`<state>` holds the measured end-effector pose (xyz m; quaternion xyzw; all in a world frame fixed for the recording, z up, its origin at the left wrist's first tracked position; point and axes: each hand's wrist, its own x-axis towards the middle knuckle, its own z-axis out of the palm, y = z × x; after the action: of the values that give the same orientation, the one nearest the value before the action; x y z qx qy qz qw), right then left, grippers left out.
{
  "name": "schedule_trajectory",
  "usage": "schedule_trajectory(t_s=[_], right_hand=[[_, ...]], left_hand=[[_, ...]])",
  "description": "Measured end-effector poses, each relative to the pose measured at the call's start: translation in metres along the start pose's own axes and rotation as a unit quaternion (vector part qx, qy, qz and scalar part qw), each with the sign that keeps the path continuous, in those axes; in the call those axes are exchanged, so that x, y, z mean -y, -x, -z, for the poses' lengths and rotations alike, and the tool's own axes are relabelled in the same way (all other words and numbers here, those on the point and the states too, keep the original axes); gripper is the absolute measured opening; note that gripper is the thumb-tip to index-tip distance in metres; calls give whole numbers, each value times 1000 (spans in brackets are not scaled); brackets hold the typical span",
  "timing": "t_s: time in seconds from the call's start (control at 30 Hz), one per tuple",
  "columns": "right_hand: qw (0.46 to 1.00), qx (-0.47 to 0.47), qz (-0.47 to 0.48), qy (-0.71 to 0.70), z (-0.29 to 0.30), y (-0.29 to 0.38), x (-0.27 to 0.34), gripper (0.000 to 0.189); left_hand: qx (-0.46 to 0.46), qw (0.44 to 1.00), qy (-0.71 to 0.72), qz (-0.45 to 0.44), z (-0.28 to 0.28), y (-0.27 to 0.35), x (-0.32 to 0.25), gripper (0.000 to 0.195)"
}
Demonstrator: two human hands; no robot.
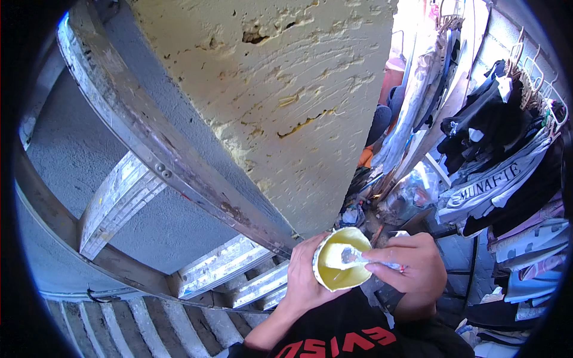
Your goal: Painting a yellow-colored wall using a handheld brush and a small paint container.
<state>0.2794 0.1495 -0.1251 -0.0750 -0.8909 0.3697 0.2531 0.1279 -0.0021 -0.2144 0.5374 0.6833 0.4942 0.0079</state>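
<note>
My left hand (pixel 302 273) is wrapped around the side of a paint container (pixel 347 282), whose open top faces up and whose inside is coated pale yellow. In my right hand (pixel 412 268) is the handle of a paintbrush (pixel 353 258), pinched between thumb and fingers. The brush's yellow-covered bristles are inside the container; whether they touch paint is not clear. Just beyond both hands stands a pale yellow wall section (pixel 277 98) with rough, pitted patches.
A paint-spattered metal ladder (pixel 147 147) runs along the left, close to a grey rendered wall (pixel 80 121). Ridged steps or slats (pixel 179 326) lie at lower left. Clothes on hangers (pixel 488 121) crowd the right, above a clear plastic bag (pixel 416 192) and clutter.
</note>
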Motion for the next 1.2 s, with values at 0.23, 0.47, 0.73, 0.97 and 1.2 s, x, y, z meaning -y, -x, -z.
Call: schedule_trajectory(t_s=[0.23,0.47,0.73,0.97,1.2], right_hand=[[999,-45,-18,-1,-3,0,-1,20],[999,-32,-15,28,7,2,-8,24],[991,-54,-35,118,34,16,-1,23],[991,-123,39,26,33,2,-40,25],[889,-454,62,13,28,-73,-105,21]], left_hand=[[5,997,77,18,-7,-7,5,95],[38,993,105,23,-14,-16,23,96],[-25,998,-9,-63,-16,-31,28,99],[-51,971,200,123,-19,-28,38,95],[-45,982,139,120,0,-34,40,95]])
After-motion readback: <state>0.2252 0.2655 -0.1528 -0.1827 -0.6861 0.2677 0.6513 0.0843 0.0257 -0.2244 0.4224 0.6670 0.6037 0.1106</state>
